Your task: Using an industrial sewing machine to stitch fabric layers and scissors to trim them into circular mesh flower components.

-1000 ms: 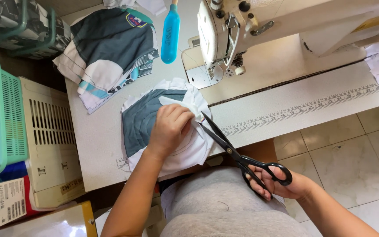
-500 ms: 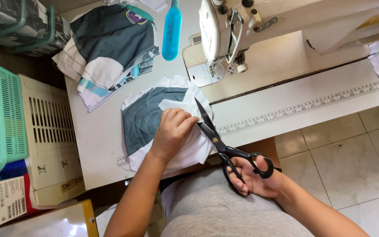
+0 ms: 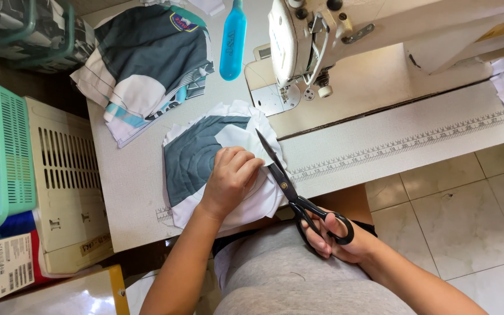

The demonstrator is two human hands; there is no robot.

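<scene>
A stack of white and grey-teal fabric pieces (image 3: pixel 196 157) lies on the white sewing table (image 3: pixel 129 192) in front of me. My left hand (image 3: pixel 231 178) presses down on the white top piece, fingers curled at its right edge. My right hand (image 3: pixel 336 236) grips the black handles of large scissors (image 3: pixel 290 186). The blades point up and left, running along the fabric's right edge beside my left fingers.
A cream sewing machine (image 3: pixel 345 35) stands at the back right, with a ruler strip (image 3: pixel 403 143) along the table edge. A blue bottle (image 3: pixel 233 41) and a pile of dark fabric (image 3: pixel 147 58) lie behind. A green basket (image 3: pixel 4 146) and beige crate (image 3: pixel 68 175) stand left.
The scissors and my right hand have moved left and up along the fabric's right edge, blades closer to my left fingers. My left hand stays pressed on the stack.
</scene>
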